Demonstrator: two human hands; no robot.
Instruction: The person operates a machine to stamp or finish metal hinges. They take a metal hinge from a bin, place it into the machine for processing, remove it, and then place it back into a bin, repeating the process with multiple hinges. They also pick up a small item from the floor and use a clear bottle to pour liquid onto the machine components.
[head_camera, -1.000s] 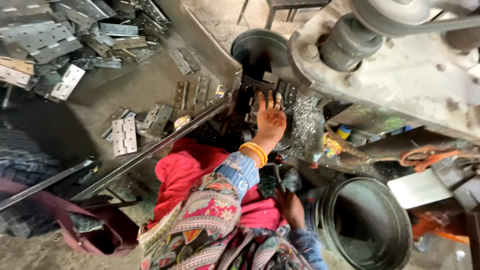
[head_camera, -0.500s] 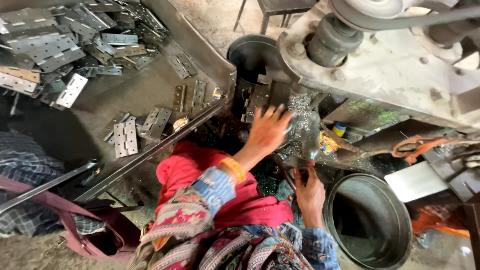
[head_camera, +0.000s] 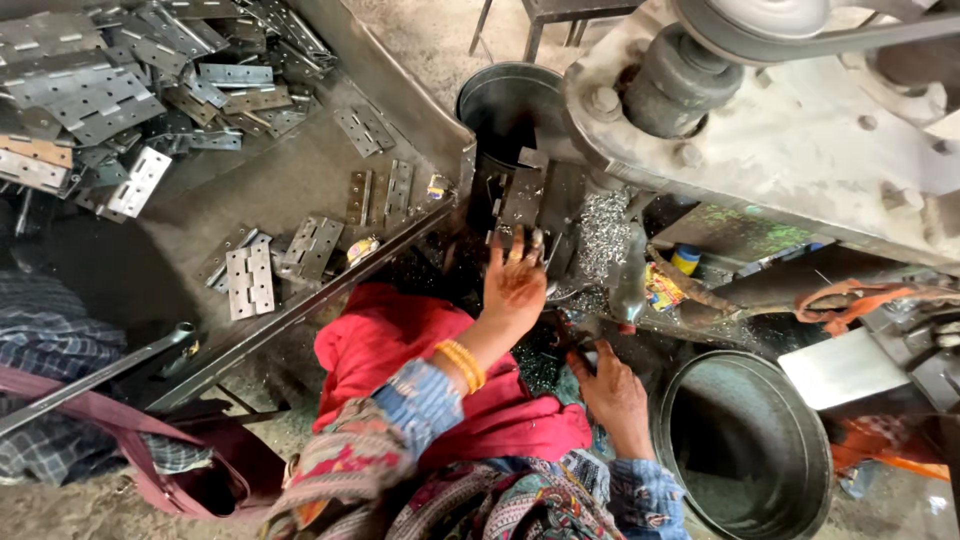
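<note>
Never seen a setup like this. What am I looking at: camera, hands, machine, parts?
One view only, from a camera on the person's head, looking down. The left hand reaches forward onto a dark metal piece under the big grey belt-driven machine; whether it grips anything is unclear. The right hand rests lower, beside a round metal bucket, apparently on a small handle. A sloped metal tray on the left holds loose flat hinges, with a heap of them at its top. Shiny metal shavings lie near the machine.
</note>
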